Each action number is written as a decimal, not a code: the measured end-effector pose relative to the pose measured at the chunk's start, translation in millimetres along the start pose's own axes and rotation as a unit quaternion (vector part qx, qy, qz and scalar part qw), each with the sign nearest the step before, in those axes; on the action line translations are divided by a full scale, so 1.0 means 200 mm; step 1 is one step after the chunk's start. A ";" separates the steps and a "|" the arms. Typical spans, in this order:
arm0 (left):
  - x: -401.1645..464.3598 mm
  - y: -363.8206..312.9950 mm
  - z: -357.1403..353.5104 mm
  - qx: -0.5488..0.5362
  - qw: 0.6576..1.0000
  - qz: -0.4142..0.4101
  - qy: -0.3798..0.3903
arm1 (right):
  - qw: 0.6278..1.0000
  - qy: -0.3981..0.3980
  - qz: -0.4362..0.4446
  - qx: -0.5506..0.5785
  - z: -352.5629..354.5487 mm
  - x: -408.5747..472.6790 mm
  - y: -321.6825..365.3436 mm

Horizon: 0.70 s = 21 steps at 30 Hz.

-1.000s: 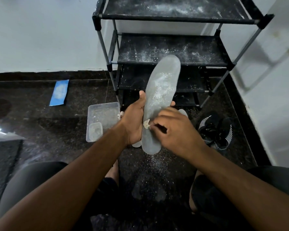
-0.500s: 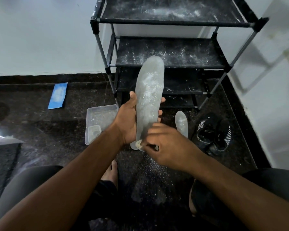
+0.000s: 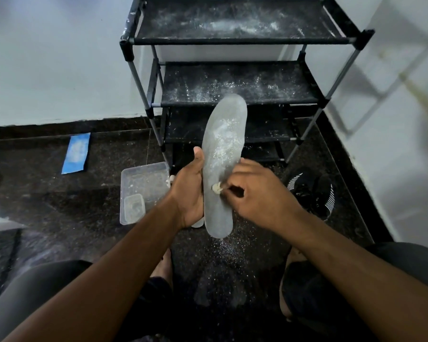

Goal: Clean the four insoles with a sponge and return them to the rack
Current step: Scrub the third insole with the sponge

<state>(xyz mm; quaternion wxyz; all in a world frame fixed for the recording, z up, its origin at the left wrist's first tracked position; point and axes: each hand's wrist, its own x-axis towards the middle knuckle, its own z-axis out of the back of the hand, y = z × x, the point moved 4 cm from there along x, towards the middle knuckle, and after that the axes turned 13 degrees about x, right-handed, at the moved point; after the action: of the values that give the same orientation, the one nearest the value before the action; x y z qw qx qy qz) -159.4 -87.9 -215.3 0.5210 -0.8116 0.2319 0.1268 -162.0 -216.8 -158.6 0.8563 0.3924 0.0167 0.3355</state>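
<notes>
Behind left hand (image 3: 189,193) | second insole (image 3: 197,222) mostly hidden | sponge (image 3: 216,188) barely visible

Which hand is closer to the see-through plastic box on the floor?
Left. The left hand grips the insole right beside the box; the right hand scrubs on the insole's far side.

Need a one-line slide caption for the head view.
Left hand holds a dusty grey insole upright while right hand rubs it with a small sponge.
</notes>
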 end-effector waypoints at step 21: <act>-0.02 0.04 -0.03 0.043 0.999 0.001 -0.003 | 0.996 -0.070 -0.056 -0.017 0.10 0.02 -0.06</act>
<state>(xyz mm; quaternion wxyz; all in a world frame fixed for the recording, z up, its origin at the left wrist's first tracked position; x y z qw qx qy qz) -166.7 -95.3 -217.6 0.5559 -0.7880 0.2363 0.1193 -146.5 -233.6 -152.1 0.8792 0.3988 -0.0269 0.2594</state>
